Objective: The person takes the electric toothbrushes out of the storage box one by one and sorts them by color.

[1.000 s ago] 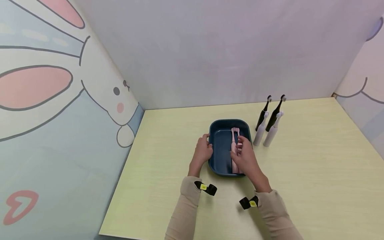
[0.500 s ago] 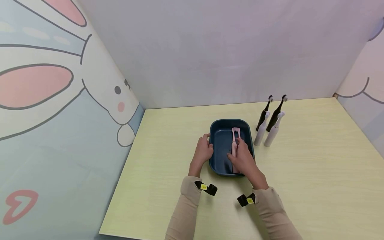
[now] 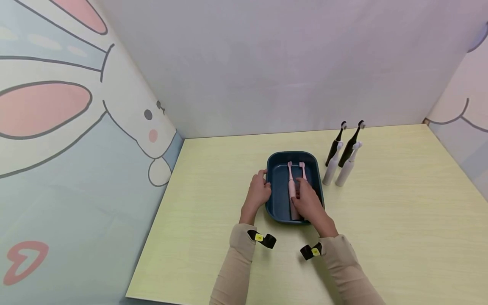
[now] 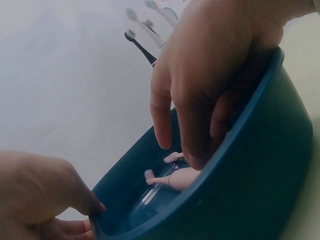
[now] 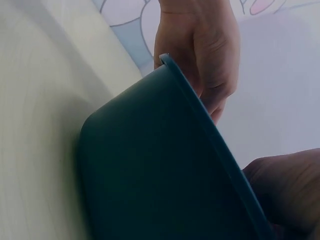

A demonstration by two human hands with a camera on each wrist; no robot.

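A deep dark-blue basin with rounded corners (image 3: 279, 202) sits on a pale yellow-green wood-grain table (image 3: 213, 182), nearer its far edge than its near one. The left hand (image 3: 257, 191) pinches the basin's left rim, fingertips on both sides of the wall; this probably steadies it, so that movement inside does not make it slide.

In the basin lie two slim pink plastic electric toothbrushes, lengthwise, heads toward the far wall: one near the middle (image 3: 292, 189), the other closer to the right wall (image 3: 303, 170). They run the basin's long way, likely because that lets their full length lie flat, with a gap between the heads. The right hand (image 3: 309, 203) reaches in over the right wall, its fingers bent downward and slightly spread beside the middle brush's handle; whether they pinch it or only touch it, I cannot tell. The hand covers most of the right-hand brush.

Just beyond the basin's right wall, toward the table's far edge, two black electric toothbrushes (image 3: 348, 149) stand upright behind two white ones (image 3: 345, 170). Apparently their bases are flat enough to balance on, and grouping them there leaves the right hand room.
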